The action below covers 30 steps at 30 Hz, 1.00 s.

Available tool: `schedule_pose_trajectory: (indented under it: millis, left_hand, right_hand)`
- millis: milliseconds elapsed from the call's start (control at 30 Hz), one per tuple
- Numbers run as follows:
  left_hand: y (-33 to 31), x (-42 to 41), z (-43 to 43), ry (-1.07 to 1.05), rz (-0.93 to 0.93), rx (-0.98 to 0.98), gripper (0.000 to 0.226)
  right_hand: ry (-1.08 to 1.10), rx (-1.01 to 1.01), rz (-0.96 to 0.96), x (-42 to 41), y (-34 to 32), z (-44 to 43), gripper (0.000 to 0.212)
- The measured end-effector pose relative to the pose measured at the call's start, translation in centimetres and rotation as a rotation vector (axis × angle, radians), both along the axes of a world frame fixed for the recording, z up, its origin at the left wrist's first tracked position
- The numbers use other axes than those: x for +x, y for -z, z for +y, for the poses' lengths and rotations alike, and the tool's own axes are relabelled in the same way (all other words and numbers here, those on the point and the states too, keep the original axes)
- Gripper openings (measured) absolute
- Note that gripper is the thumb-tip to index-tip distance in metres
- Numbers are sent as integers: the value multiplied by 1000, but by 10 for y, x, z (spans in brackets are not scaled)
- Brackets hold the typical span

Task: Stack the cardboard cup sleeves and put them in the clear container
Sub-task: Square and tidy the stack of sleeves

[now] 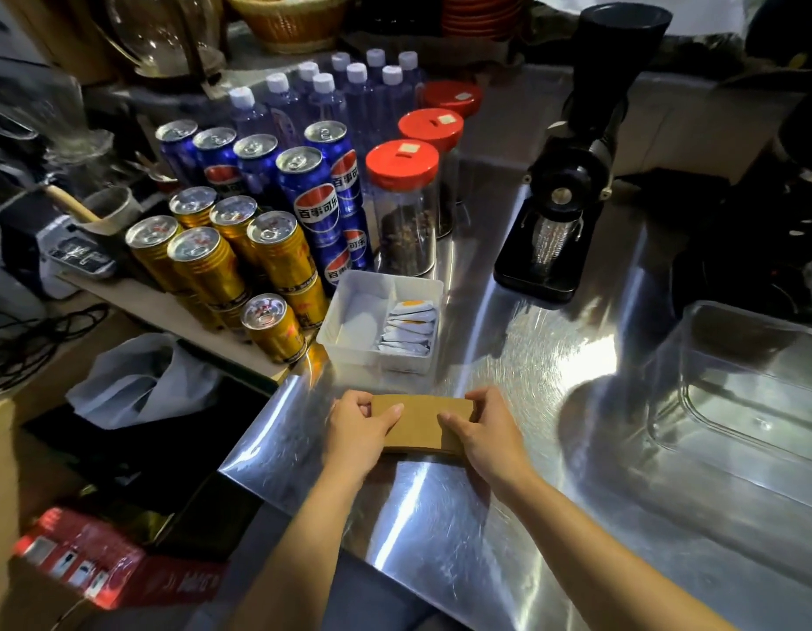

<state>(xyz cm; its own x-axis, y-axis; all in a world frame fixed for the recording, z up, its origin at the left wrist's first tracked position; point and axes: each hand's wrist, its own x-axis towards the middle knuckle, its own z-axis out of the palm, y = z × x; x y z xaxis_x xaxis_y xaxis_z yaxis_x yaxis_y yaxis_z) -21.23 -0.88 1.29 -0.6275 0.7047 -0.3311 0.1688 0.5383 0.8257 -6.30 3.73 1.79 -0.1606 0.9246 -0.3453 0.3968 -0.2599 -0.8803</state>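
A flat stack of brown cardboard cup sleeves (421,423) rests on the steel counter (508,516) near its front left corner. My left hand (360,430) grips the stack's left end, thumb on top. My right hand (486,432) grips the right end the same way. The stack's ends are hidden under my fingers. The clear container (741,380) stands empty on the counter far to the right, well apart from the sleeves.
A white divided tray (349,330) of sachets sits just behind the sleeves. Gold cans (276,252), blue cans (313,198), bottles and red-lidded jars (404,202) crowd the back left. A black grinder (563,184) stands behind centre. The counter edge drops off at left.
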Motion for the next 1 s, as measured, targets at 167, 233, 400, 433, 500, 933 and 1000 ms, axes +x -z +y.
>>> schedule_pose_trajectory:
  millis: [167, 233, 400, 433, 500, 933, 1000]
  left_hand:
    - [10, -5, 0, 64, 13, -116, 47]
    - [9, -6, 0, 80, -50, -146, 53]
    - [0, -4, 3, 101, -277, -136, 51]
    - [-2, -4, 4, 96, -328, -128, 49]
    - [-6, -2, 3, 104, -423, -109, 45]
    - [2, 44, -21, 304, -79, 303, 49]
    - [5, 53, -22, 304, -119, 327, 49]
  right_hand:
    - [-45, 52, -99, 3, 0, 0, 28]
    - [-52, 50, -106, 3, -1, 3, 32]
    - [-42, -26, -119, 2, -1, 6, 48]
    - [-42, -52, -130, 3, -1, 7, 50]
    - [-46, -102, -119, 6, -2, 9, 51]
    - [-147, -74, 443, 69, -6, 0, 38]
    - [-130, -41, 451, 74, -3, -3, 39]
